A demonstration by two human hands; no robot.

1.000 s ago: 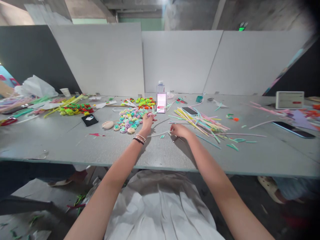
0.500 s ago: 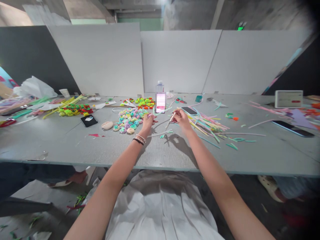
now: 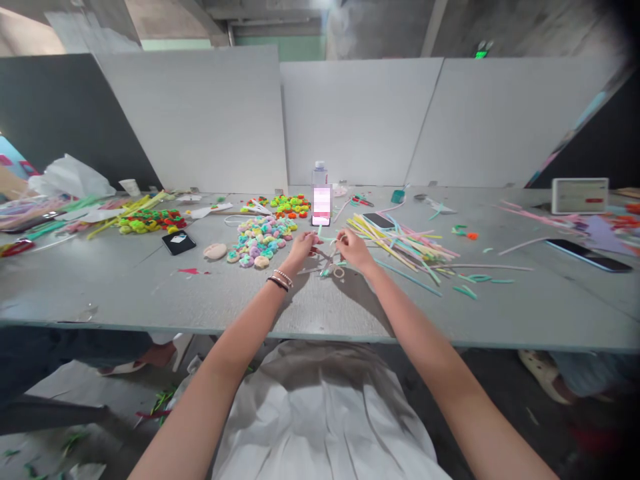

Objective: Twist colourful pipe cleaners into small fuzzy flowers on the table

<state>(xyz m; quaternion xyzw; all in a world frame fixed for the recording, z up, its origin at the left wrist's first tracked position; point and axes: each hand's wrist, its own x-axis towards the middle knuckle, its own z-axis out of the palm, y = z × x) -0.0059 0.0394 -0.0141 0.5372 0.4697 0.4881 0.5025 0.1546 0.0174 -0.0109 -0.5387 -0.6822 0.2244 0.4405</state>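
Note:
My left hand is closed in a pinch above the table, with a short pale green pipe cleaner standing up from its fingertips. Facing it, my right hand is also pinched, close to the other end of a pale strand that spans the small gap between the hands. Just under the right fingers is a cream ring, perhaps a scissors handle; whether that hand holds it I cannot tell. Short green offcuts lie below. A heap of pastel pipe-cleaner coils is left of my left hand.
Loose pipe cleaners spread to the right, around a phone. A lit phone leans on a bottle straight ahead. Leftward are a black square item and yellow-red coils. Another phone lies far right.
My hands have come closer together. The right hand has moved left and slightly down, and the pale tool-like thing it held upright is now lower, with a ring showing beneath the fingers.

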